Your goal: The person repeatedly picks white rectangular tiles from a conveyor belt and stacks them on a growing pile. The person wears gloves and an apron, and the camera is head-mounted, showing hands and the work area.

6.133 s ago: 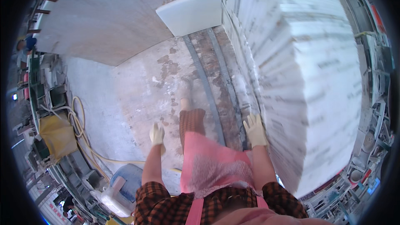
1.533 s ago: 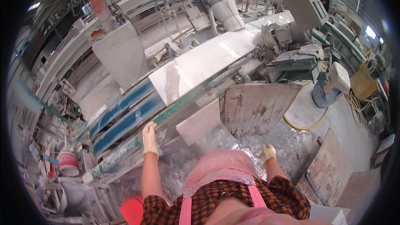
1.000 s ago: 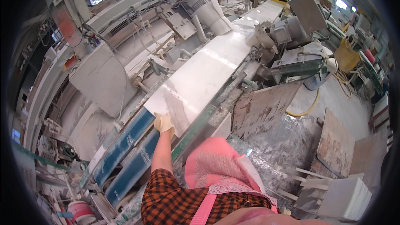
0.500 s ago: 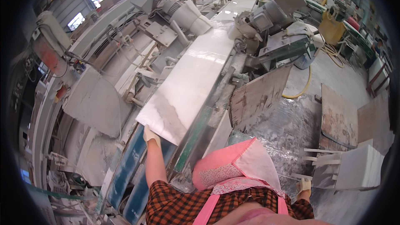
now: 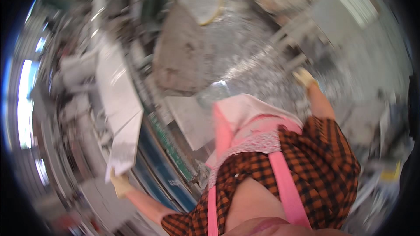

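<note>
My view is badly blurred. Nearest, my left hand (image 5: 119,183), in a pale glove, grips the near end of a long white slab (image 5: 117,104); its fingers look closed around the slab's corner. The slab runs away from me on the worktop (image 5: 164,166), alongside its blue rail. My right hand (image 5: 305,77), also gloved, reaches out to the side above the wet grey floor (image 5: 253,56); I cannot tell its fingers' state.
</note>
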